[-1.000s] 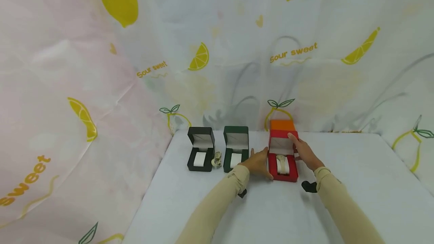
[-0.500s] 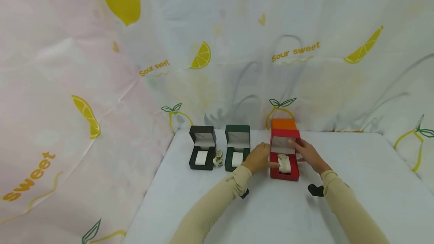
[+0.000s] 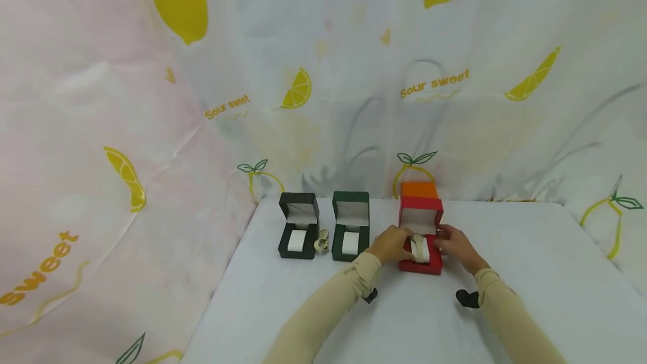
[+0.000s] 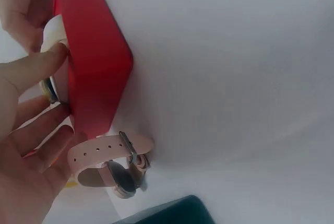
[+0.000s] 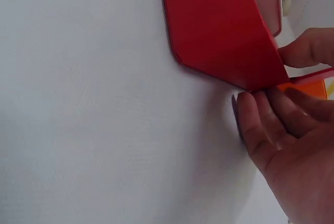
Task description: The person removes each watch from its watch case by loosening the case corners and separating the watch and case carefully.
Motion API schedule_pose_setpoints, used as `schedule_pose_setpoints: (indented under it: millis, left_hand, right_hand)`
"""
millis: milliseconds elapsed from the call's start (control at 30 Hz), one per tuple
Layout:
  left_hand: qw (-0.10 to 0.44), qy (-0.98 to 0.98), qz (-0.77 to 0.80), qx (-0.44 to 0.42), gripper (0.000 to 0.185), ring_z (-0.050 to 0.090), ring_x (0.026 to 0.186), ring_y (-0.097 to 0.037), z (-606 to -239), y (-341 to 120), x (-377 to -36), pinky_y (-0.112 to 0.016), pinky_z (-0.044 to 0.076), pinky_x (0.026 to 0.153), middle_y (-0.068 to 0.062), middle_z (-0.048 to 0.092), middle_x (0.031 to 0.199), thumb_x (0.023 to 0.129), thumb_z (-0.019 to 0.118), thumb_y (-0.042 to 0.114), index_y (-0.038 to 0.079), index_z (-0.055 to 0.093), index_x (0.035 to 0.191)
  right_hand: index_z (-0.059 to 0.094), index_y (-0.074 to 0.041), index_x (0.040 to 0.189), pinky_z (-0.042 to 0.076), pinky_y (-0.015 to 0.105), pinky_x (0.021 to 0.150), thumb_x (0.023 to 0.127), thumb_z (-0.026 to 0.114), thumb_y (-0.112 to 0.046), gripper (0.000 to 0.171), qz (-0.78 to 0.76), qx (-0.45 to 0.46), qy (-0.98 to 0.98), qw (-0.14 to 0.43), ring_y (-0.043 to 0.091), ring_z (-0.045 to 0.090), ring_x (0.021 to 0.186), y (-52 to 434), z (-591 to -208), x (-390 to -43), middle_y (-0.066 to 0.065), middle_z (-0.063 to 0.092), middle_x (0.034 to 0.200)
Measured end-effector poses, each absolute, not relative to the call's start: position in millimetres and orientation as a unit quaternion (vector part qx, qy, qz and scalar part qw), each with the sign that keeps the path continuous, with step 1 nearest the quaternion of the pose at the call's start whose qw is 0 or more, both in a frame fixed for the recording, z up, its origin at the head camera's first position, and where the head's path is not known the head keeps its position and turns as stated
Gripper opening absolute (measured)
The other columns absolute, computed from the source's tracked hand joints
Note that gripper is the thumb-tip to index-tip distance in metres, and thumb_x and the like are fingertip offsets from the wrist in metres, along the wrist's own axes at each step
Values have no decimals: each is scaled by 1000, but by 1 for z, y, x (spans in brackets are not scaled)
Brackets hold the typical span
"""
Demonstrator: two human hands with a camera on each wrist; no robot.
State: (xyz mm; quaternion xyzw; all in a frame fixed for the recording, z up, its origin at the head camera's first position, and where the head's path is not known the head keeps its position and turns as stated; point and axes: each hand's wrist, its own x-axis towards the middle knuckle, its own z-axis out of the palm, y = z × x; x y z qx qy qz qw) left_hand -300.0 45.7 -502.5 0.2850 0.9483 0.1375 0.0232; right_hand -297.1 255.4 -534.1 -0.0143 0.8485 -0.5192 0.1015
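On the white table stands an open red watch box [image 3: 421,268] with its lid raised. Inside, a pale-strapped watch [image 3: 418,247] is wrapped round a white cushion [image 5: 265,6]. My left hand [image 3: 390,245] reaches over the box's left side; its thumb [image 4: 52,59] presses the pale band while its fingers lie on the watch's other side. My right hand [image 3: 456,245] grips the box's right wall, thumb inside the rim and fingers outside. A pink-strapped watch [image 4: 107,153] lies on the table beside the box, mostly hidden behind my left hand in the head view.
Left of the red box stand a green box [image 3: 351,206] and a black box [image 3: 298,206], both with lids up and white cushions inside. Another watch [image 3: 321,242] lies between them. An orange box [image 3: 419,189] sits behind the red one, near the lemon-print curtain [image 3: 323,128].
My left hand has gone from the red box's left side onto the watch inside. My right hand has come down from the lid to the box's right wall.
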Motion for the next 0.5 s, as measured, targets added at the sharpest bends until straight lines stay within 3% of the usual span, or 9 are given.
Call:
schedule_pose_setpoints:
  millis: [233,500]
  left_hand:
    - [58,947,190,252,50,52,93,-7,-507,49,-298,-27,48,79,5,61,102,73,87,31,18,60,113]
    - [30,956,67,285,68,42,110,-15,-502,65,-296,-21,44,91,0,55,122,74,85,40,9,56,127]
  right_hand:
    - [27,15,143,55,41,86,94,56,-11,63,-531,-11,843,89,44,52,117,255,-544,-292,36,43,138]
    - [26,11,146,52,43,91,93,55,-12,64,-536,0,839,89,43,50,119,254,-543,-294,34,41,141]
